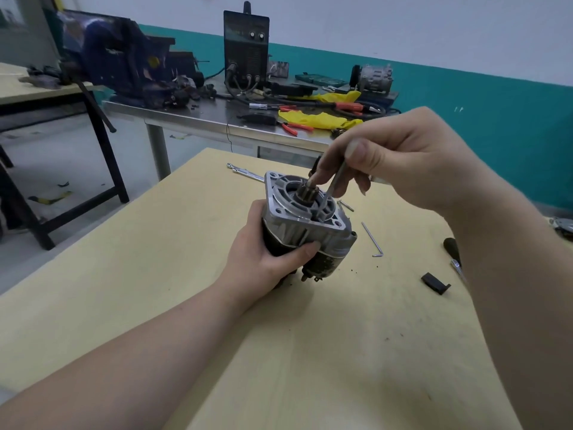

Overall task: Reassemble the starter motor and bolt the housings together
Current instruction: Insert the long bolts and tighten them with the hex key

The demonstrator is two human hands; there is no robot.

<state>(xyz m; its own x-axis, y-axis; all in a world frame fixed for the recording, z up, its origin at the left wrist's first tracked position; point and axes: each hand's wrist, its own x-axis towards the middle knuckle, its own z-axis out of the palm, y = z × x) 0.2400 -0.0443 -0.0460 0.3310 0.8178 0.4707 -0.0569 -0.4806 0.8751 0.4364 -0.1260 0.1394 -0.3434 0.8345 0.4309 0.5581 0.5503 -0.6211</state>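
- Starter motor held above the wooden table, flanged silver end tilted up toward the camera, dark body pointing down and away.
- Left hand grips the motor from its left and underside: fingers wrapped round the dark body, thumb pressed across the seam where the silver housing meets the body.
- Gear shaft stands out of the centre of the flanged face, above the left hand's hold.
- Right hand is above and to the right of the motor, pinching a thin metal hex key between thumb and curled fingers.
- Hex key slants down and left from the pinch; its lower end meets the flanged face just right of the gear shaft. Cannot tell whether it is seated in a bolt head.
- A second hex key lies flat on the table right of the motor, apart from it.
- A small black plastic piece lies further right; a dark-handled screwdriver lies near the right forearm.
- A long metal rod lies on the table behind the motor.
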